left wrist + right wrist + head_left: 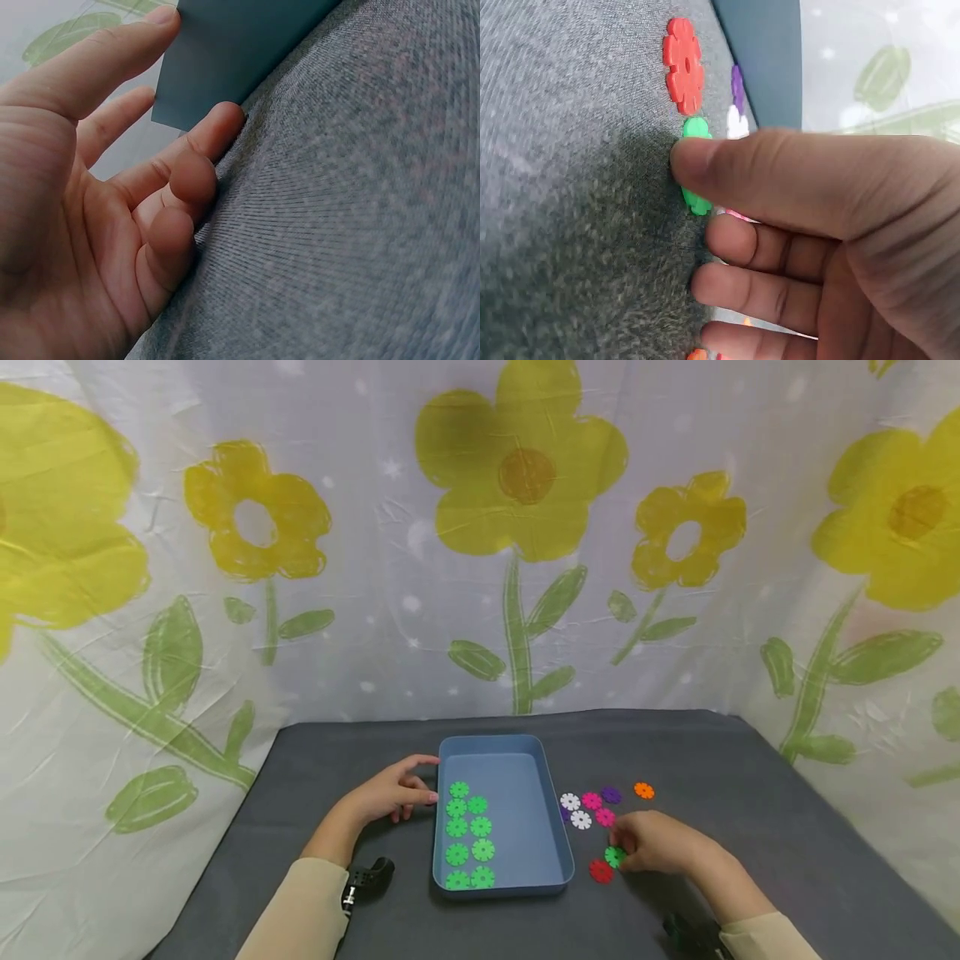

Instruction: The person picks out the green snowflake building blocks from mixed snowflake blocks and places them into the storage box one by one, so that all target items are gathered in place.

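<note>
A blue tray [525, 827] holds several green notched plastic discs [481, 827] in two columns along its left side. My left hand [390, 791] touches the tray's left wall with its thumb and fingertips; the left wrist view shows this tray wall [217, 60] by the extended fingers. On the cloth right of the tray, my right hand [656, 843] pinches a green disc [614, 857]. In the right wrist view the thumb covers the middle of that green disc [697, 129], and the index finger is hidden. A red disc [601, 871] lies close beside it.
Loose white [581, 820], pink [592, 801] and purple discs [611, 795] lie beside the tray's right wall. An orange disc [643, 790] lies farther right. Dark grey cloth [360, 739] covers the table, and a flower-printed curtain [360, 635] hangs behind it.
</note>
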`<state>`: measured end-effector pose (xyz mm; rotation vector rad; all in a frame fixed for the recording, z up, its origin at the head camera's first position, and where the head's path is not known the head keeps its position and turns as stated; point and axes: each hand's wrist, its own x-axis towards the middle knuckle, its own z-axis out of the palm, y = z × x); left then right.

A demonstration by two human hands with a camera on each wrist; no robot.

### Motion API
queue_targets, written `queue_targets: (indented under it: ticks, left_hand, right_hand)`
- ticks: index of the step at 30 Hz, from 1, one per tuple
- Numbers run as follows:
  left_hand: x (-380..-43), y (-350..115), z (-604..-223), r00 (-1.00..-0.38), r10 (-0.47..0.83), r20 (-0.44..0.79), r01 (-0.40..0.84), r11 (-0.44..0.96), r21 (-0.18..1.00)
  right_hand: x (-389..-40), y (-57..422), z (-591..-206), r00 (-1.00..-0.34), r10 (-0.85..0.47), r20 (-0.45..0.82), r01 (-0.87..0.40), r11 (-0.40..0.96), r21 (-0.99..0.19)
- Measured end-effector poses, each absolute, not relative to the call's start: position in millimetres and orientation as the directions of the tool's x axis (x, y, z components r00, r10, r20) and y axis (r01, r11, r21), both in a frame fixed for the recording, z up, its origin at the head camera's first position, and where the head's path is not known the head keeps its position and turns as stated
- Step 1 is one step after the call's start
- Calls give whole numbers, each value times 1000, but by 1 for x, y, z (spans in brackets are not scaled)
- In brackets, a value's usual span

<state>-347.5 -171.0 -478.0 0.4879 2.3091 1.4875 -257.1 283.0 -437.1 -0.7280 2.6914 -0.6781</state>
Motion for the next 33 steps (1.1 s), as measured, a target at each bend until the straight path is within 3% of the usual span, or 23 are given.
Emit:
queue_targets:
  ticks: [9,18,24,33]
  left_hand:
    - [-343,-169,-475,-883,459,-98,104,395,913]
    - [-344,-170,-477,-884,454,-107,90,392,915]
    - [-347,-171,-483,-879,463,-108,89,384,919]
    - [-345,-173,-482,-890,443,-111,83,395,915]
  right_hand:
    - [-257,290,-440,-844,-522,-123,-403,769,-496]
    - [-267,280,-414,-870,-488,-66,-394,770,-503]
    - [-278,263,-399,-864,-503,8,-441,749,-495]
    - [-301,216,-375,-860,-511,2,-460,773,-438]
